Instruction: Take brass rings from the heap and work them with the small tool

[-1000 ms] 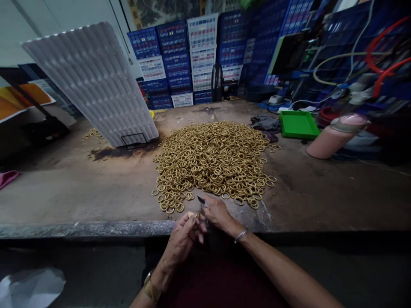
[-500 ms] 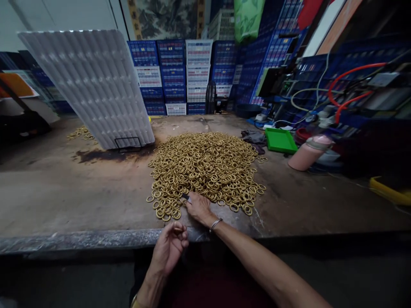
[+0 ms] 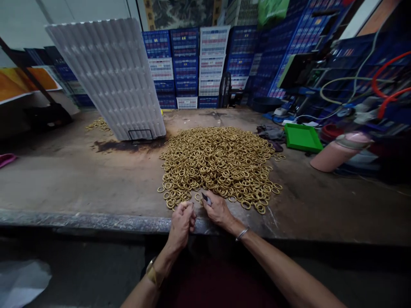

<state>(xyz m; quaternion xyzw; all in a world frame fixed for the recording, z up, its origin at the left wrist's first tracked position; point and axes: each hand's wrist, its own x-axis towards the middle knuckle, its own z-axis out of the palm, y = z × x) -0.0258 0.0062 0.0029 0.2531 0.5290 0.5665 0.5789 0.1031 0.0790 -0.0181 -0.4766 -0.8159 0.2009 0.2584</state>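
The right hand is grasping 1 small dark-tipped tool beside the pile of brass-coloured rings, which is lying on the table. The left hand is holding its fingers curled; whether they are gripping something, I cannot tell.

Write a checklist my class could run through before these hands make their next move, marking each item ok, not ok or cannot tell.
1. Right hand has hold of the dark-tipped tool: ok.
2. Tool's tip is apart from the left hand: ok, a gap shows.
3. Left hand's contents are known: cannot tell; it is curled and hides them.
4. Ring pile looks within reach: ok, just beyond both hands.
5. Gold pieces all lie together: not ok; a smaller heap lies by the ridged panel.
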